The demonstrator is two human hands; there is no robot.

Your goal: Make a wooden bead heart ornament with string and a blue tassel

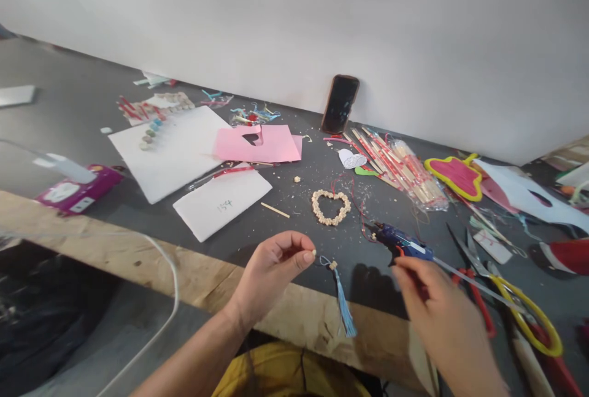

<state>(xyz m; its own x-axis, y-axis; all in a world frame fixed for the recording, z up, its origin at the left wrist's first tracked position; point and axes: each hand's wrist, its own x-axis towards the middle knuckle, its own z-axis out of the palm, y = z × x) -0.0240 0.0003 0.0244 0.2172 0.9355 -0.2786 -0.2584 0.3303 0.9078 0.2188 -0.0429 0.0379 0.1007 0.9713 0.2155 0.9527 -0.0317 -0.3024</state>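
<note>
My left hand (271, 271) is pinched shut on a small pale bead (313, 253) at its fingertips, just above the table's front edge. A blue tassel (343, 299) hangs beside that hand, over the edge. My right hand (442, 317) reaches toward the blue glue gun (402, 242) lying on the table; its fingers are curled near the gun's handle, and whether they grip it is unclear. A heart made of pale beads (330, 207) with red thread lies just beyond both hands.
Scissors with a yellow handle (529, 305) and red pliers (478, 299) lie at right. A bag of sticks (405, 170), pink paper (262, 144), white sheets (170, 151), a phone (339, 104) against the wall and a purple box (78, 188) surround the work area. A white cable (161, 323) hangs at left.
</note>
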